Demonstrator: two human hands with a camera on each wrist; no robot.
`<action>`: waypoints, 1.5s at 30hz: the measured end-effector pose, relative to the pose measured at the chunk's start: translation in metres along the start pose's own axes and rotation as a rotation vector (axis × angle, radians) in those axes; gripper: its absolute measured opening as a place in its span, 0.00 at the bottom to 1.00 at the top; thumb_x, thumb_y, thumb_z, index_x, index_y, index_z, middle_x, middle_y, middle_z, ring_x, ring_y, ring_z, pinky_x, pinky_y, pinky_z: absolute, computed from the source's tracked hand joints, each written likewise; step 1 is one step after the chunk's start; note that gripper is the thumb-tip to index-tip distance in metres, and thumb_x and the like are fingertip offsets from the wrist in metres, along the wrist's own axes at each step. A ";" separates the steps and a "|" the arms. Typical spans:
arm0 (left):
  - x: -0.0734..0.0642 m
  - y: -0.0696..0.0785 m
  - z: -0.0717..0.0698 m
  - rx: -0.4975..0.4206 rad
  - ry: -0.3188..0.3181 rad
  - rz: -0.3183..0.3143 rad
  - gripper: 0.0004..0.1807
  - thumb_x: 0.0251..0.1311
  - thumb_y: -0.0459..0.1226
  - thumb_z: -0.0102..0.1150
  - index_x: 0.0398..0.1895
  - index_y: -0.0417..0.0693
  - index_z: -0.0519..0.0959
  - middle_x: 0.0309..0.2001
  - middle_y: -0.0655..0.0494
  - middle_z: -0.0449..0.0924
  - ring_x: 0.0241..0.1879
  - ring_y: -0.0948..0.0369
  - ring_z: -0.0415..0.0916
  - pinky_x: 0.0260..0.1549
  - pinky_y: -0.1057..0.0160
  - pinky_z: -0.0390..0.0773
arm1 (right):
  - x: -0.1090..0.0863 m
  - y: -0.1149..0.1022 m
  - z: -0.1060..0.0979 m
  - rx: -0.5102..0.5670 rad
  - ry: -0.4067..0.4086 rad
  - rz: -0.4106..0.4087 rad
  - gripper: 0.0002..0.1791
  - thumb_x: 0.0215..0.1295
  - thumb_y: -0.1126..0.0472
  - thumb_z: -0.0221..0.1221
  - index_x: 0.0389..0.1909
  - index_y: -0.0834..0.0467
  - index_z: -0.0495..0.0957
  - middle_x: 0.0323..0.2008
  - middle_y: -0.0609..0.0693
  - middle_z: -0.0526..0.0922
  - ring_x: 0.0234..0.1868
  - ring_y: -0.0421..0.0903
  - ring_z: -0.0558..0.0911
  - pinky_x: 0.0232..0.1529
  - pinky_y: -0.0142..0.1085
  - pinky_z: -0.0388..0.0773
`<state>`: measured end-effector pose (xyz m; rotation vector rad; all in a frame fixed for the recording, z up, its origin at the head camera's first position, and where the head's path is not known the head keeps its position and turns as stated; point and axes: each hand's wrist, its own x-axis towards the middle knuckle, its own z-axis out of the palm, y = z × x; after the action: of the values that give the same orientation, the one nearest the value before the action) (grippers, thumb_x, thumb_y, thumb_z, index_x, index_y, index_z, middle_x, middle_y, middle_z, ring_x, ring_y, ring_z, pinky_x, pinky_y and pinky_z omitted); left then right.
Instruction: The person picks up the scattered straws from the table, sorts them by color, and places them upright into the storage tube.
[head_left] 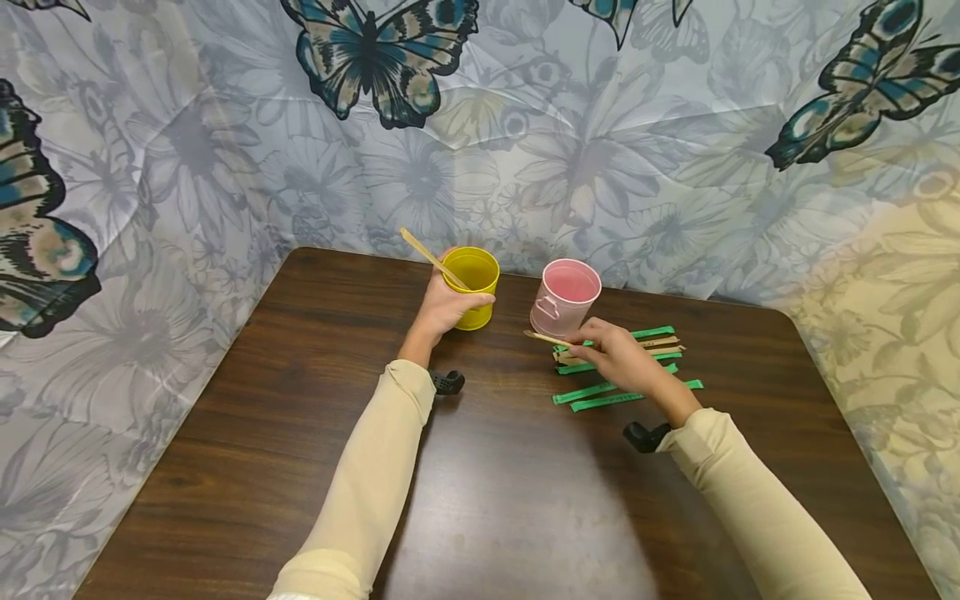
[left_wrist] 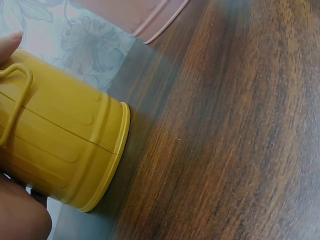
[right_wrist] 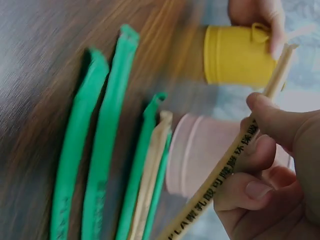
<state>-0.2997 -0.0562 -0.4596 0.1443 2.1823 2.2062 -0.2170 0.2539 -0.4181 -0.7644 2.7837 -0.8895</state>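
Note:
My left hand [head_left: 442, 307] grips a small yellow bucket [head_left: 477, 317] around its side. One tan paper-wrapped straw [head_left: 422, 249] leans in that bucket, its upper end sticking out past the rim to the left. Between thumb and fingers, my right hand [head_left: 621, 358] pinches another tan wrapped straw [right_wrist: 200, 202] with dark printed characters along it. Its far end points left, just in front of the pink bucket [head_left: 557, 318]. Below the right hand lie several green wrapped straws [right_wrist: 107, 135] and tan ones [right_wrist: 150, 172], side by side on the table.
The dark wooden table [head_left: 517, 500] ends at the back against a hanging cloth [head_left: 420, 179] printed with butterflies and flowers. The pink bucket stands upright near that back edge, right of the yellow one. Black straps [head_left: 647, 437] sit at both wrists.

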 end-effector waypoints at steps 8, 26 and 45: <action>-0.004 0.001 0.003 0.012 0.032 0.032 0.57 0.45 0.33 0.80 0.78 0.60 0.55 0.67 0.50 0.71 0.64 0.51 0.72 0.68 0.50 0.72 | 0.011 -0.028 0.001 0.076 0.025 -0.032 0.07 0.69 0.59 0.65 0.46 0.51 0.85 0.42 0.48 0.84 0.31 0.45 0.77 0.31 0.31 0.75; -0.002 0.000 0.002 -0.007 0.015 0.059 0.56 0.46 0.32 0.80 0.76 0.58 0.56 0.65 0.49 0.72 0.62 0.51 0.73 0.66 0.52 0.73 | 0.068 -0.108 -0.025 0.232 0.204 -0.119 0.10 0.69 0.59 0.65 0.47 0.57 0.82 0.39 0.50 0.79 0.20 0.40 0.66 0.18 0.29 0.60; -0.005 0.002 0.002 -0.011 0.002 0.046 0.53 0.47 0.33 0.79 0.74 0.59 0.58 0.64 0.48 0.73 0.61 0.50 0.73 0.66 0.50 0.73 | 0.118 -0.157 -0.040 0.313 0.331 -0.190 0.10 0.71 0.60 0.64 0.50 0.56 0.80 0.44 0.48 0.80 0.20 0.42 0.67 0.23 0.30 0.63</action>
<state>-0.2947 -0.0551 -0.4574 0.1945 2.1896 2.2424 -0.2617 0.1054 -0.2914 -0.9078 2.7590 -1.5735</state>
